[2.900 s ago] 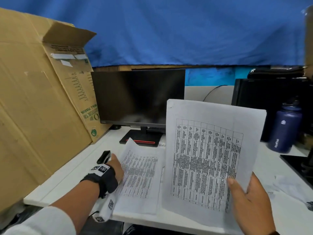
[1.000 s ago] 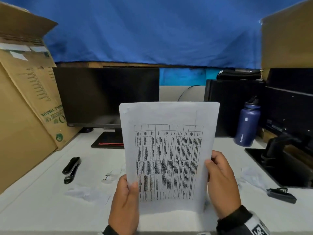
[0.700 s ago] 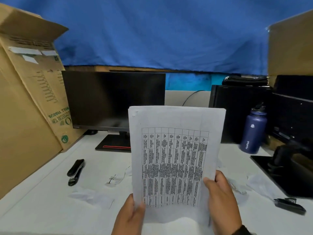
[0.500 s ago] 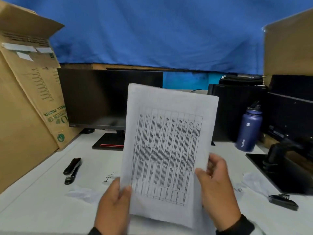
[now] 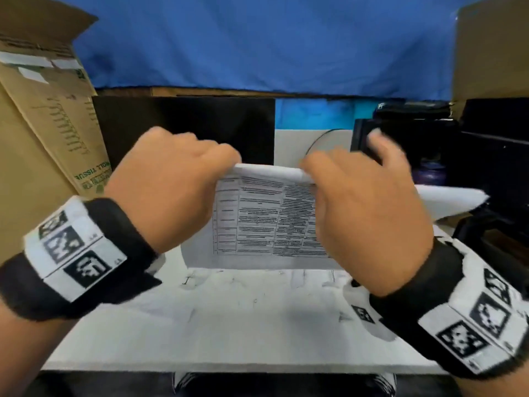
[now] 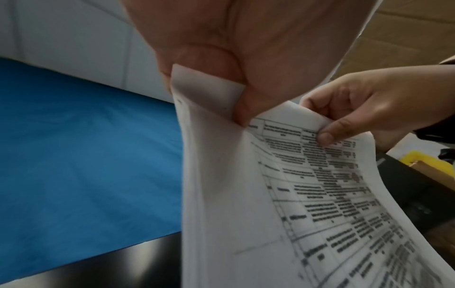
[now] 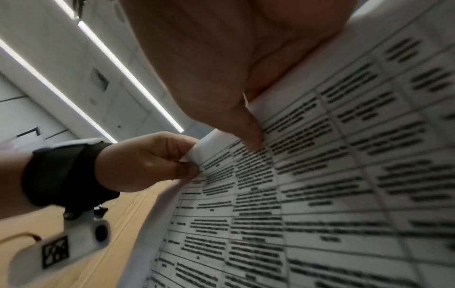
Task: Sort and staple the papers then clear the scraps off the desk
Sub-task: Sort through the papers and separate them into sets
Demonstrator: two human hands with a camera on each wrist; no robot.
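Note:
The stack of printed table papers [image 5: 266, 219] hangs sideways above the white desk [image 5: 229, 325], held by its upper edge. My left hand [image 5: 229, 163] pinches the upper left corner between thumb and fingers [image 6: 236, 109]. My right hand [image 5: 310, 171] pinches the top edge a little to the right, thumb [image 7: 248, 132] on the printed face. In the left wrist view the papers [image 6: 295, 194] curve down and my right hand [image 6: 327, 124] grips the front sheet. In the right wrist view my left hand [image 7: 189, 161] holds the corner of the papers [image 7: 320, 194]. No stapler is in view.
A dark monitor [image 5: 183, 130] stands behind the hands, a cardboard box [image 5: 43, 138] at the left. A blue bottle [image 5: 429, 173] and black equipment [image 5: 492, 167] are at the right. Small paper scraps [image 5: 189, 280] lie on the desk under the papers.
The papers went from upright, held at the bottom edge, to sideways, held by the top edge. Both hands rose and turned backs toward the head camera.

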